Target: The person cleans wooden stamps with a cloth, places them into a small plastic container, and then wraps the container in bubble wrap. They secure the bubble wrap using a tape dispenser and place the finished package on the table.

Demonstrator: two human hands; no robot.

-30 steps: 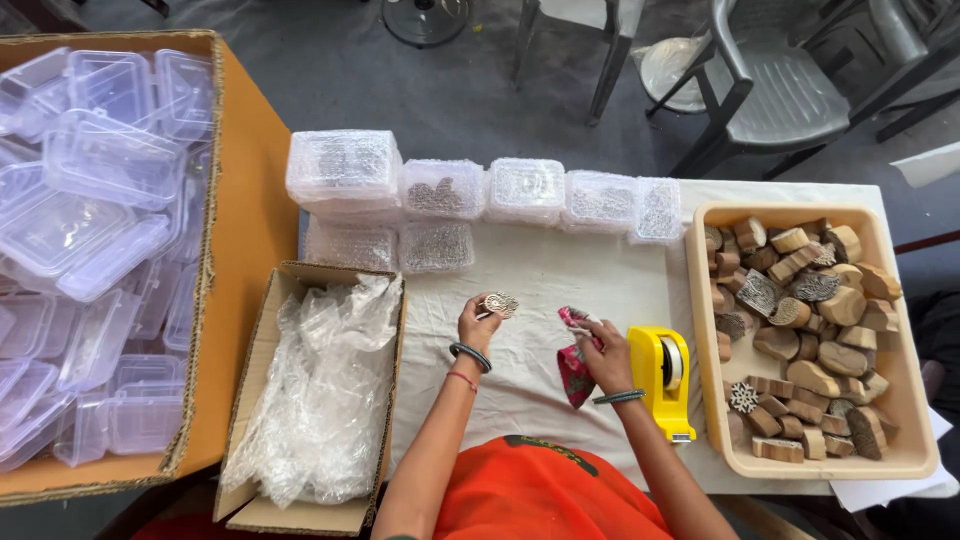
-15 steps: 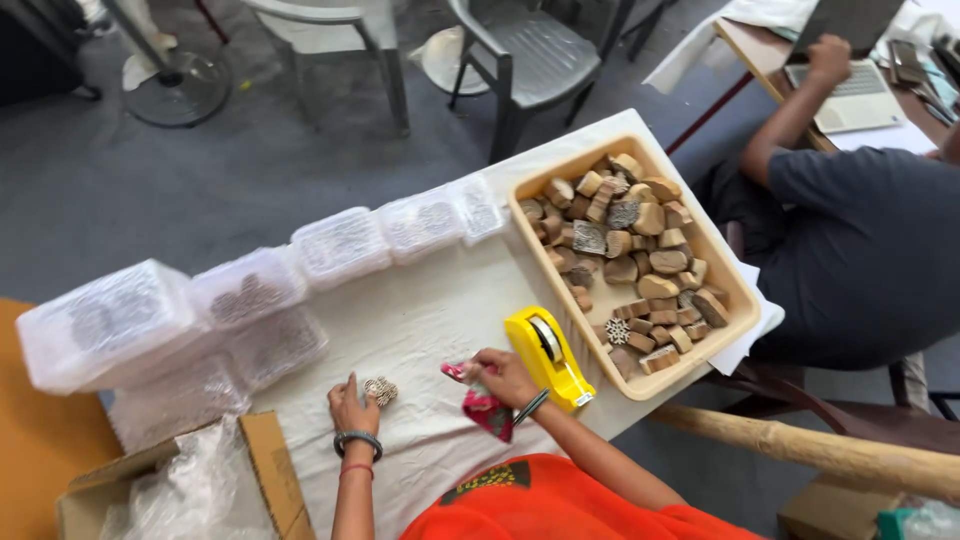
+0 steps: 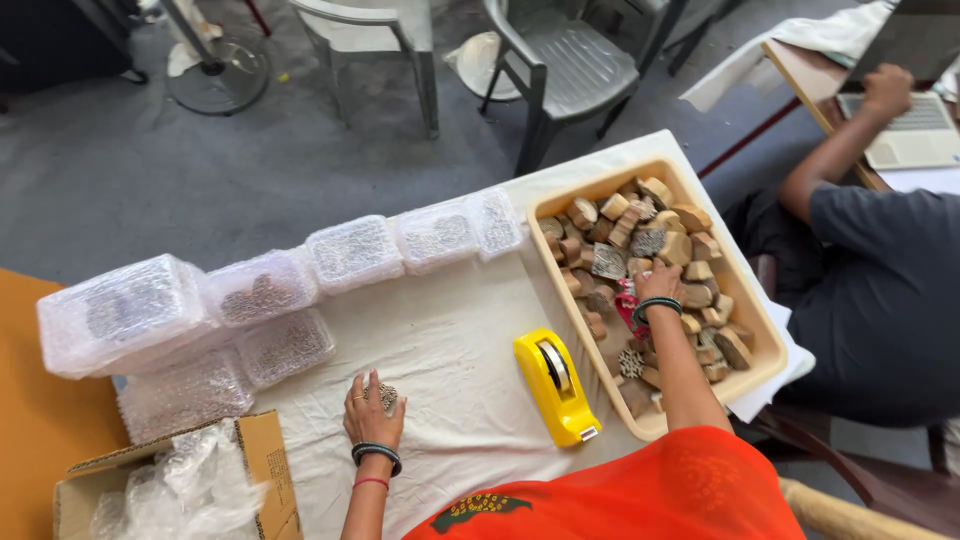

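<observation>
My left hand (image 3: 370,412) rests on the white cloth (image 3: 460,340) covering the table, its fingers on a small carved wooden block (image 3: 389,397). My right hand (image 3: 657,284) reaches into the beige tray (image 3: 772,345) and lies on the heap of wooden blocks (image 3: 650,235). A red cloth (image 3: 627,305) shows under its palm, beside the wrist. A yellow tape dispenser (image 3: 556,386) stands on the cloth between my two arms.
Several bubble-wrapped plastic boxes (image 3: 262,297) line the table's far edge. A cardboard box (image 3: 262,470) with bubble wrap sits at the lower left. Another person (image 3: 870,270) sits to the right at a laptop (image 3: 915,130). Grey chairs (image 3: 560,65) stand beyond the table.
My right hand has moved from beside the tape dispenser into the tray of blocks, red cloth with it. My left hand has dropped to the cloth with the small block. The view has swung right.
</observation>
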